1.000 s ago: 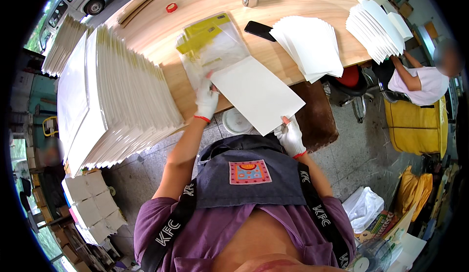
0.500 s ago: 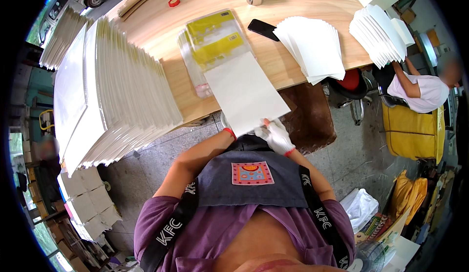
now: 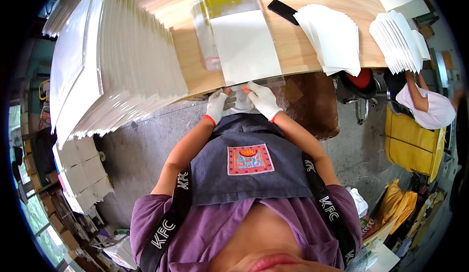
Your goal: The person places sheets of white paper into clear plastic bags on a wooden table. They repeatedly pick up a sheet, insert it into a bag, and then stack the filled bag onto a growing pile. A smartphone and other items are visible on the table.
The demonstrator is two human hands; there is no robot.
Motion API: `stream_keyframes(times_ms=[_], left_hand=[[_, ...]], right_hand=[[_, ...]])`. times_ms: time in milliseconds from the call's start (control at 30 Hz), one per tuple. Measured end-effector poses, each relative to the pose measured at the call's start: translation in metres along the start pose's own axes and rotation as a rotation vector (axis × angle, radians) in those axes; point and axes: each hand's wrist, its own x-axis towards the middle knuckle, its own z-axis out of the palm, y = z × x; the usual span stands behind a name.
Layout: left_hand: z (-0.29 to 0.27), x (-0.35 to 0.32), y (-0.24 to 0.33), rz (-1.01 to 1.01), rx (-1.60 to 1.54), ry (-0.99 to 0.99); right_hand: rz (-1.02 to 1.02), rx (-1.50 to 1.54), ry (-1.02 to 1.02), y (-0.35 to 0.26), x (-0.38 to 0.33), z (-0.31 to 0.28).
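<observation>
A white board [image 3: 246, 47] lies on the table, lined up with a clear plastic bag [image 3: 232, 1] that has a yellow-green printed band. I cannot tell whether the board is inside the bag or on top of it. Clear film hangs past the table's front edge. My gloved left hand [image 3: 220, 105] pinches that film near the board's near left corner. Close by, my gloved right hand [image 3: 263, 100] has its fingertips closed on the film as well, just below the board's near edge. More bags [image 3: 202, 37] lie underneath and stick out on the left.
A tall stack of filled clear sleeves [image 3: 132, 62] stands on the left. Fanned white boards [image 3: 332, 37], a black phone [image 3: 283, 11] and another board stack [image 3: 396, 40] lie to the right. A brown bin [image 3: 312, 106] is under the table edge. A person [image 3: 427, 106] sits at far right.
The board has moved away from me onto the bags and now lies straight over them. My left hand has come out from beneath it; both hands now meet at its near edge.
</observation>
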Motion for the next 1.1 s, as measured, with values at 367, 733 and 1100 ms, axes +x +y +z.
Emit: stream_keyframes(times_ms=[367, 733, 1100], left_hand=[[-0.024, 0.016, 0.012, 0.058, 0.279, 0.021], [-0.033, -0.004, 0.019, 0.486, 0.939, 0.107], [-0.008, -0.006, 0.036, 1.448, 1.526, 0.066]], right_hand=[[-0.297, -0.749, -0.117, -0.015, 0.042, 0.044], [0.558, 0.403, 0.763, 0.249, -0.139, -0.191], [-0.399, -0.783, 0.467, 0.032, -0.050, -0.082]])
